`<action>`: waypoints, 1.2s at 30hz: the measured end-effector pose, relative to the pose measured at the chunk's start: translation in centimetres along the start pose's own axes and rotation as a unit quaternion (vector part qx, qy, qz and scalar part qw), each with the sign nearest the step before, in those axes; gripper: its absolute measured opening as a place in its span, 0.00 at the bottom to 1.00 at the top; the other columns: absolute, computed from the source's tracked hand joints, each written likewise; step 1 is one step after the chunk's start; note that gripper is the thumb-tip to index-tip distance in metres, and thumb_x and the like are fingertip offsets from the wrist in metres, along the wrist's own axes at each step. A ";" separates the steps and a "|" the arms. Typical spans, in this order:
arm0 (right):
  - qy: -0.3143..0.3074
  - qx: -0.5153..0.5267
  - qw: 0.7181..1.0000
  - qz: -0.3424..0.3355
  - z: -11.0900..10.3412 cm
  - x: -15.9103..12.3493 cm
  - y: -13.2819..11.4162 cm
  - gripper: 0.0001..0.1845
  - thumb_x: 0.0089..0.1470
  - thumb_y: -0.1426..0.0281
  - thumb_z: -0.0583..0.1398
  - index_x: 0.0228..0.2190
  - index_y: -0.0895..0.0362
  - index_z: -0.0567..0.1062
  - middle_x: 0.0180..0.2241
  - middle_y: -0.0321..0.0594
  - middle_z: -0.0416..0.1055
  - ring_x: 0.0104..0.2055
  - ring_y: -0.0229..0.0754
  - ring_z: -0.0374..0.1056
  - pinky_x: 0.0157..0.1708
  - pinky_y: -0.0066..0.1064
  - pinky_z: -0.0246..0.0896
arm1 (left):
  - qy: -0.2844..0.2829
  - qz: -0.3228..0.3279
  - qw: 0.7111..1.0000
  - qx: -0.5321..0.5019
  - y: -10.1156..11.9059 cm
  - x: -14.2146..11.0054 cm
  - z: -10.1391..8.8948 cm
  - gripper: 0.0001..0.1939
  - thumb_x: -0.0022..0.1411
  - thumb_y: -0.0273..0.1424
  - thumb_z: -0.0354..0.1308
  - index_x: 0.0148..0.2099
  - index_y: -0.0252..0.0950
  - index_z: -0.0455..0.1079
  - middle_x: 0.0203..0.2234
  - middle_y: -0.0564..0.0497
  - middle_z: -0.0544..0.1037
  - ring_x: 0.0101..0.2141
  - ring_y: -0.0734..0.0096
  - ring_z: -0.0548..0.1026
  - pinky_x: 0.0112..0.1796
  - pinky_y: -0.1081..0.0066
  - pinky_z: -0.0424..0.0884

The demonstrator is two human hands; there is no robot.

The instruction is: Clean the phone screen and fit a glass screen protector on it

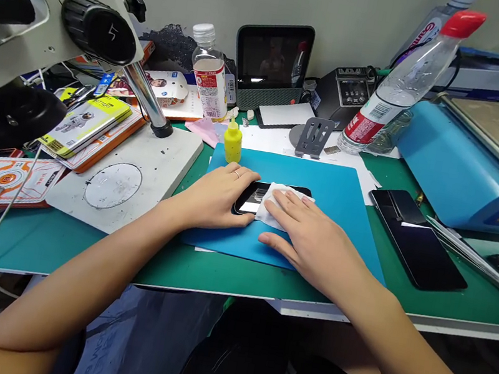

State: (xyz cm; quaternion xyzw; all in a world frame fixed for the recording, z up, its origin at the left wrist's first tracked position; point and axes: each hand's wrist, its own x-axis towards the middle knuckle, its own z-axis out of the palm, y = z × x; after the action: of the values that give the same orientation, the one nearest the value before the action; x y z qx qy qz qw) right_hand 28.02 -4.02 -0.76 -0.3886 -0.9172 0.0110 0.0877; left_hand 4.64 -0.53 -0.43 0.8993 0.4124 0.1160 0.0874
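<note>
Left hand [223, 194] bracketing and right hand [311, 233] covering a black-rimmed, phone-shaped device [251, 199]

In the head view, the device is lying flat at the centre of the frame, on a bright blue rectangular mat [340, 195] that is covering part of a dark green tabletop [161, 268]. The left hand is resting at its left end, the fingers lying close together near the upper edge and the thumb reaching apart toward the lower edge; how firmly they are gripping, I cannot tell. The right hand is lying palm down, its fingers extended and slightly spread on a thin white cloth [262, 215] that is hiding much of the device, while its thumb is pointing away over the mat.

A small yellow squeeze bottle [232, 143] is standing above the left hand. A glossy black smartphone [432, 257] is lying at the right of the frame, and a pale grey microscope base [163, 164] is occupying the left.
</note>
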 end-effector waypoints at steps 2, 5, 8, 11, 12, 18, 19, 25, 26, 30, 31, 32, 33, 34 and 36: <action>0.001 0.006 1.000 0.003 -0.1 0.2 -0.1 0.31 0.68 0.52 0.54 0.60 0.63 0.72 0.64 0.56 0.69 0.68 0.60 0.62 0.66 0.55 0.59 | -0.005 0.004 1.000 -0.006 0.0 0.0 -0.1 0.29 0.64 0.41 0.62 0.62 0.32 0.64 0.56 0.38 0.75 0.55 0.49 0.72 0.55 0.54 0.71; 0.005 0.007 1.000 0.011 -0.2 0.0 -0.1 0.31 0.69 0.53 0.54 0.60 0.63 0.73 0.63 0.56 0.70 0.67 0.60 0.63 0.66 0.54 0.60 | -0.010 0.007 1.000 -0.005 -0.1 -0.1 -0.1 0.28 0.65 0.41 0.61 0.61 0.32 0.64 0.56 0.38 0.75 0.55 0.48 0.72 0.55 0.54 0.71; 0.011 0.015 1.000 0.021 -0.4 -0.9 0.3 0.29 0.69 0.55 0.53 0.60 0.60 0.74 0.64 0.53 0.69 0.66 0.59 0.65 0.65 0.55 0.61 | -0.013 0.004 1.000 -0.006 -0.2 -0.1 -0.1 0.28 0.66 0.42 0.61 0.62 0.33 0.63 0.55 0.38 0.75 0.55 0.48 0.72 0.53 0.54 0.71; 0.010 0.018 0.999 0.030 -0.5 -1.2 0.8 0.28 0.69 0.55 0.52 0.59 0.59 0.75 0.63 0.52 0.70 0.66 0.59 0.65 0.66 0.54 0.61 | -0.019 0.006 1.000 -0.013 -0.2 -0.2 -0.2 0.29 0.66 0.42 0.61 0.64 0.33 0.62 0.57 0.38 0.74 0.56 0.49 0.72 0.54 0.54 0.71; 0.006 0.016 0.999 0.034 -0.5 -1.0 0.7 0.28 0.70 0.55 0.52 0.58 0.60 0.75 0.63 0.52 0.71 0.66 0.59 0.66 0.66 0.54 0.60 | -0.020 0.005 1.000 -0.014 -0.2 -0.2 -0.2 0.30 0.66 0.42 0.61 0.64 0.33 0.62 0.57 0.37 0.74 0.56 0.48 0.72 0.54 0.54 0.71; -0.001 0.038 0.998 0.056 0.7 2.7 -2.2 0.38 0.67 0.51 0.55 0.63 0.70 0.68 0.66 0.63 0.64 0.69 0.62 0.60 0.69 0.55 0.54 | -0.020 -0.020 0.997 -0.074 -0.3 -0.3 -0.1 0.28 0.72 0.36 0.42 0.69 0.29 0.57 0.65 0.36 0.67 0.63 0.50 0.65 0.62 0.50 0.63; 0.004 0.057 0.997 0.057 0.9 3.3 -2.9 0.40 0.67 0.50 0.54 0.64 0.70 0.67 0.67 0.64 0.62 0.70 0.61 0.58 0.70 0.55 0.52 | -0.012 -0.022 0.996 -0.085 -0.4 -0.3 -0.1 0.29 0.72 0.35 0.40 0.70 0.28 0.55 0.66 0.36 0.66 0.64 0.50 0.65 0.63 0.49 0.62; 0.007 0.108 0.994 0.025 1.8 3.1 -5.1 0.48 0.64 0.43 0.53 0.67 0.70 0.61 0.71 0.61 0.55 0.74 0.60 0.50 0.72 0.52 0.48 | 0.086 -0.036 0.990 -0.104 -0.9 -0.3 0.1 0.30 0.70 0.37 0.37 0.69 0.30 0.59 0.64 0.37 0.68 0.62 0.52 0.66 0.63 0.50 0.61; 0.004 0.103 0.995 0.014 1.8 2.5 -5.1 0.49 0.64 0.43 0.53 0.68 0.71 0.60 0.70 0.61 0.55 0.74 0.59 0.50 0.72 0.52 0.48 | 0.103 -0.041 0.988 -0.107 -0.9 -0.3 0.1 0.30 0.70 0.37 0.37 0.68 0.30 0.60 0.63 0.37 0.70 0.60 0.52 0.67 0.62 0.50 0.62; 0.001 0.071 0.997 0.001 1.5 0.8 -4.4 0.45 0.67 0.46 0.49 0.66 0.72 0.63 0.69 0.62 0.58 0.72 0.59 0.54 0.70 0.52 0.51 | 0.151 -0.074 0.976 -0.138 -0.8 -0.2 0.2 0.29 0.68 0.35 0.37 0.65 0.32 0.63 0.56 0.40 0.75 0.54 0.54 0.71 0.57 0.53 0.67; 0.000 0.063 0.998 0.008 1.5 0.7 -4.2 0.44 0.68 0.46 0.49 0.66 0.72 0.64 0.69 0.62 0.58 0.72 0.60 0.54 0.70 0.53 0.51 | 0.148 -0.090 0.975 -0.141 -0.8 -0.2 0.2 0.28 0.68 0.34 0.37 0.65 0.32 0.64 0.54 0.41 0.76 0.53 0.55 0.71 0.56 0.54 0.68; -0.003 0.057 0.998 0.017 1.4 0.9 -4.0 0.44 0.68 0.46 0.49 0.66 0.72 0.64 0.69 0.62 0.57 0.72 0.60 0.54 0.70 0.53 0.51 | 0.138 -0.107 0.975 -0.138 -0.8 -0.1 0.2 0.28 0.68 0.33 0.37 0.64 0.32 0.64 0.53 0.41 0.77 0.52 0.55 0.71 0.55 0.55 0.68; -0.007 0.054 0.998 0.025 1.4 1.3 -3.8 0.45 0.68 0.46 0.49 0.66 0.72 0.63 0.70 0.62 0.57 0.72 0.61 0.53 0.70 0.54 0.51 | 0.125 -0.122 0.976 -0.130 -0.8 -0.1 0.2 0.27 0.68 0.32 0.37 0.63 0.32 0.65 0.52 0.41 0.77 0.51 0.55 0.72 0.53 0.55 0.69; -0.012 0.055 0.998 0.033 1.4 1.9 -3.6 0.46 0.67 0.45 0.49 0.66 0.72 0.63 0.70 0.62 0.56 0.73 0.61 0.52 0.70 0.54 0.50 | 0.113 -0.132 0.977 -0.120 -0.8 0.0 0.3 0.27 0.68 0.31 0.37 0.63 0.32 0.66 0.51 0.41 0.77 0.50 0.55 0.72 0.53 0.55 0.70; -0.019 0.070 0.997 0.039 1.4 3.2 -3.5 0.46 0.67 0.44 0.49 0.67 0.72 0.61 0.70 0.61 0.55 0.73 0.61 0.51 0.70 0.55 0.49 | 0.100 -0.139 0.980 -0.100 -0.9 0.0 0.4 0.26 0.68 0.30 0.37 0.60 0.31 0.67 0.49 0.41 0.78 0.48 0.56 0.72 0.52 0.56 0.70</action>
State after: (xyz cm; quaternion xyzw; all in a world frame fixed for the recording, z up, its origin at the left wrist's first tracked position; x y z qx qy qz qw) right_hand 23.11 -4.05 -1.39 -0.4169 -0.8997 0.0861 0.0965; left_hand 4.08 0.05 -1.02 0.8037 0.5265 0.2331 0.1501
